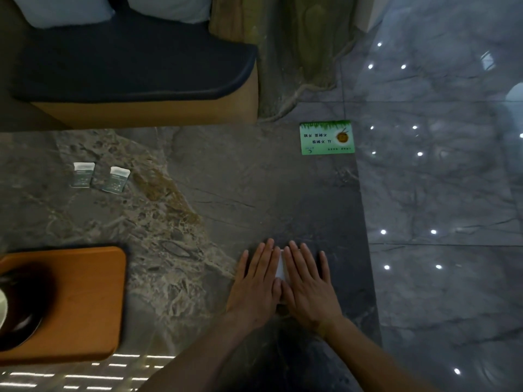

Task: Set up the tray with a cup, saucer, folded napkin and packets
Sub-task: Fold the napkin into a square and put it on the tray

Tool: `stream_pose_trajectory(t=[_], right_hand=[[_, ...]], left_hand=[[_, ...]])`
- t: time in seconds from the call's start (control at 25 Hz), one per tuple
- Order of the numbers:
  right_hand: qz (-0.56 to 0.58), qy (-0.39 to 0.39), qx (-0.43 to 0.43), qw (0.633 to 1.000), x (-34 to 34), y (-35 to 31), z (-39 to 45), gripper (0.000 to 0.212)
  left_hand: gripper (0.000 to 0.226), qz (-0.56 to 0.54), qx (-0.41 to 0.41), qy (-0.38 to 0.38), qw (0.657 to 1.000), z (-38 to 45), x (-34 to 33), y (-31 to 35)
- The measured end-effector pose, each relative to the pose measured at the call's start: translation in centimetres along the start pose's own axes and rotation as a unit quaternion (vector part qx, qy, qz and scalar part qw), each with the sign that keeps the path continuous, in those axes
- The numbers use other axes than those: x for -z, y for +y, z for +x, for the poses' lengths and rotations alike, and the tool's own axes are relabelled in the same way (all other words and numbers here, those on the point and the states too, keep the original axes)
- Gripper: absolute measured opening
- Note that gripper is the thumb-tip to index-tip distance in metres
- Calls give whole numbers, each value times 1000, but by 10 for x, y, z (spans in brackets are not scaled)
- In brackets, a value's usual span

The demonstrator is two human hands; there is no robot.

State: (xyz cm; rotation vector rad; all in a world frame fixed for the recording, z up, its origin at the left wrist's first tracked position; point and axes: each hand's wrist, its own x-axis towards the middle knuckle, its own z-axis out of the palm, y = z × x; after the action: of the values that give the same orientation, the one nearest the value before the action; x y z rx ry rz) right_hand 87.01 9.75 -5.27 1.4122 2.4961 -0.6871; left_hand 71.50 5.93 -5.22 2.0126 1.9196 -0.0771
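Both my hands lie flat, side by side, on a white napkin [280, 267] at the right part of the stone table. My left hand [256, 284] and my right hand [307, 287] press it with straight fingers, and only a thin strip of napkin shows between them. An orange tray [93, 301] sits at the lower left. A dark saucer [25, 309] rests on it, with a pale cup [2, 306] cut off by the frame's edge. Two small packets [82, 174] [116, 179] lie on the table at the far left.
A green card [327, 137] lies near the table's far right corner. The table's right edge [365, 222] drops to a glossy tiled floor. A bench with a dark cushion [135, 66] stands beyond the table's far edge.
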Motion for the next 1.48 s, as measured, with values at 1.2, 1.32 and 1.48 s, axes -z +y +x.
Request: stream_pose_trajectory(t=[1.2,1.32,1.48], right_hand=[[670,18,-60,740,159,-6,-112,55],[642,64,-116,755,172,-23,-117,28],[537,184,-145,811,178,-56,-115,35]], left_hand=[[39,-716,217,41,662,-64,152,88],[27,-650,223,162,708,-71,166,106],[29,-613,222,203,731,-79,172,107]])
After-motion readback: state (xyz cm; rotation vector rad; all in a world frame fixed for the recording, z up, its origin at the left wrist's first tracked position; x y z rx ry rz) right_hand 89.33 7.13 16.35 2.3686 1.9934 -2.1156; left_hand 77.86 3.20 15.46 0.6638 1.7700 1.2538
